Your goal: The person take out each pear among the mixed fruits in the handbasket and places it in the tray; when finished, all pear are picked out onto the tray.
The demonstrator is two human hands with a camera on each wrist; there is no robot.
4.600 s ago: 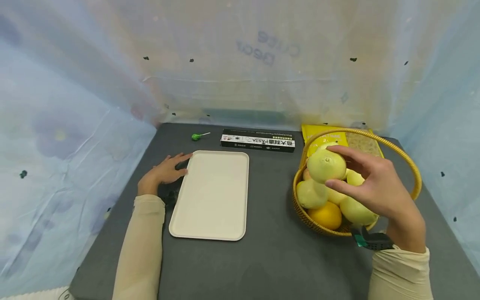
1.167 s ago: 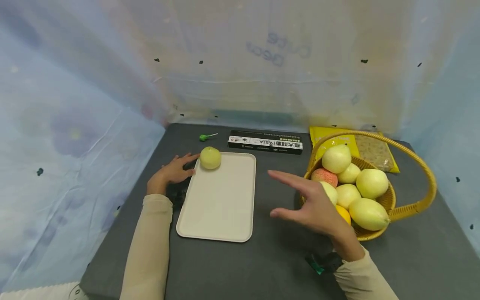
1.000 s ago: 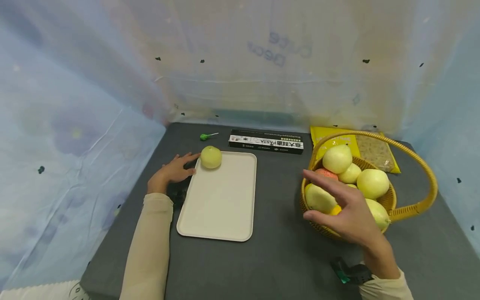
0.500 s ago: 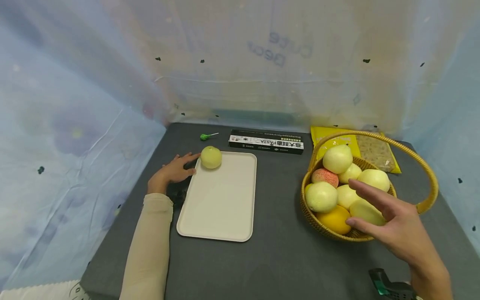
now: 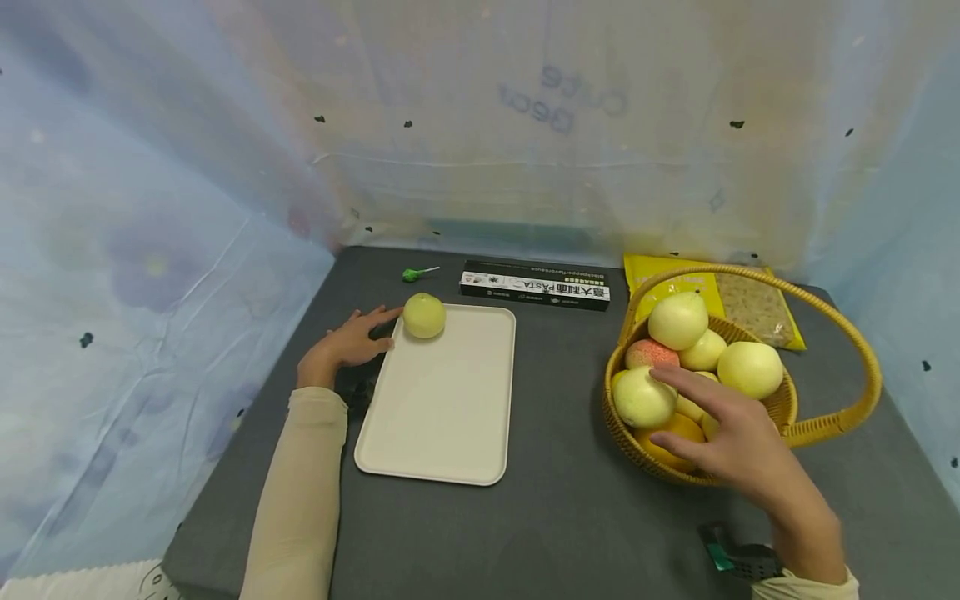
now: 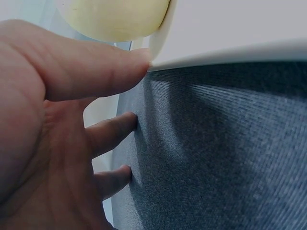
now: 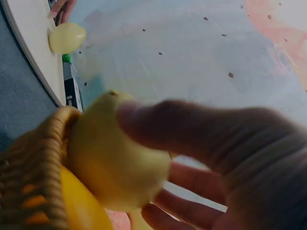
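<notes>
While the left hand (image 5: 347, 343) rests at the left edge of the tray (image 5: 435, 408), thumb against its rim and nothing gripped, the right hand (image 5: 738, 446) reaches over the basket (image 5: 624, 447) near the right edge of the surface (image 5: 555, 500), its fingers (image 5: 690, 386) and thumb parted broadly about a pale fruit (image 5: 642, 400). That fruit sits at the basket's near left side, by the orange fruit (image 5: 684, 427) and in front of the red fruit (image 5: 651, 354). To take it well, thumb and fingers would best meet opposite flanks of its fullest part, squeeze lightly, and lift straight up, clear of the basket's rim and without rolling its neighbours. Its dark-tipped end seems to point left, toward the tray, with the long axis roughly along the near edge of the surface, though blur in the right wrist view leaves this, and any firm hold, uncertain.
</notes>
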